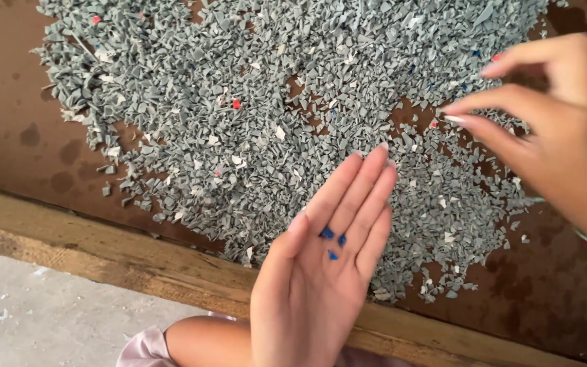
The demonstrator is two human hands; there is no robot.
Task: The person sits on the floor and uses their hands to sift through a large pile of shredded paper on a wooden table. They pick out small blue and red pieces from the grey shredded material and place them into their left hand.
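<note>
Left hand [321, 272] flat, palm up, fingers together, cupping three blue chips [332, 241] at the near edge of the grey flake pile [253, 109]. Right hand [558, 129] above pile's right side, fingers narrowly pinched; contents indiscernible. Brown board [8, 129]; wooden edge [103, 251]; concrete floor [42, 312].

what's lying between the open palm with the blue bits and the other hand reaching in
In the head view, grey plastic flakes lie on the brown board between the left hand, holding blue chips, and the right hand.
</note>
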